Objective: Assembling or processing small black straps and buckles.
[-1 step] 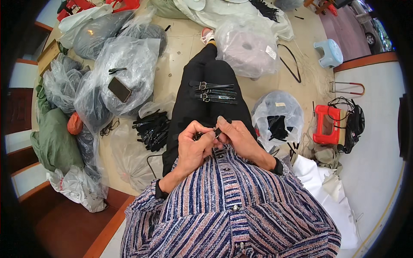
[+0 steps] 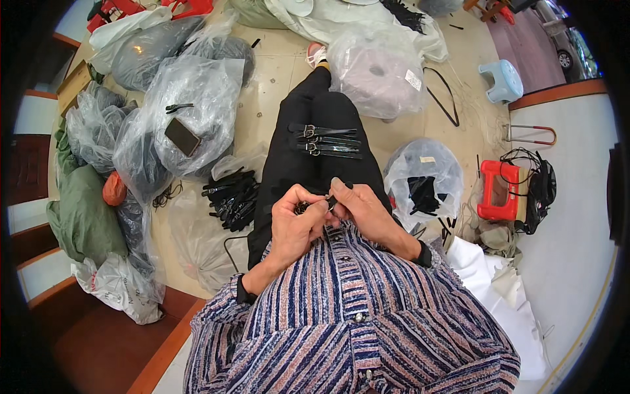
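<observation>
My left hand (image 2: pixel 296 222) and my right hand (image 2: pixel 362 211) meet over my lap, both closed, fingertips pinching close together. Small dark, brassy metal pieces (image 2: pixel 302 207) show inside the curled fingers of the left hand; they look like buckles. By the right thumb a black strap end (image 2: pixel 348 186) shows in part, hard to tell from my black trousers. The rest of what lies between the fingertips is hidden. Farther up on my thighs lie several black buckled straps (image 2: pixel 328 140), side by side and crosswise.
Left of my legs lies a heap of black straps (image 2: pixel 231 199); beyond it, a phone (image 2: pixel 182 136) rests on a clear plastic bag (image 2: pixel 203 85). On the right stand a plastic-lined container (image 2: pixel 401 164) holding black pieces, a red case (image 2: pixel 493 190) and a blue stool (image 2: pixel 502 80).
</observation>
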Demonstrator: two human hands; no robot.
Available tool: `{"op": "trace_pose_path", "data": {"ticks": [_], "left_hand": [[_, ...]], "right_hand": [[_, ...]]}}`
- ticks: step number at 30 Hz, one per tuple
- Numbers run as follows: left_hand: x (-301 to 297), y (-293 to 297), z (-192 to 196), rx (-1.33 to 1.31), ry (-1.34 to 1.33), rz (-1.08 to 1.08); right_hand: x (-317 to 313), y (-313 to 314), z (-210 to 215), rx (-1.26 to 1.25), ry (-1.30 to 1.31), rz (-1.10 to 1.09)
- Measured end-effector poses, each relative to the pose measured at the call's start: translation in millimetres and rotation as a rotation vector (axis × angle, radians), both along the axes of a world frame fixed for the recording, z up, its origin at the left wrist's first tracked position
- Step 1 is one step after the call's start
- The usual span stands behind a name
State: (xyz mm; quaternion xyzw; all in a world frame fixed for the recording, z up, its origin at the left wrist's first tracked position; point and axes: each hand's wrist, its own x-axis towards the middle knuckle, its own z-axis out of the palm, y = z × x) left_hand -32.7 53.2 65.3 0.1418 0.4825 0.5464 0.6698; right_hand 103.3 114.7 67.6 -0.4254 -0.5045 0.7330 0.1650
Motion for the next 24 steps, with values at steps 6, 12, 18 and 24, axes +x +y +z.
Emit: {"op": "trace_pose_path", "data": {"ticks": [6,12,18,24], "left_hand": [[-0.4,-0.1,1.9,-0.036,0.018,-0.005],[0.3,-1.7,0.7,-0.009,0.101,-0.02],[-0.9,1.1,7.3,-0.046,0.176,-0.031],[2.1,-0.7,-1.1,0.021,0.503,-0.023]], "right_hand": [[1.3,2.4,2.4,0.043,-0.033,0.065],[-0.2,2.5,7.4,0.078,-0.058,0.069],[1.6,3.2,0.1,0.142,-0.105,0.141],[-1.1,-0.6,10.4,0.675,-0.22,0.262]]}}
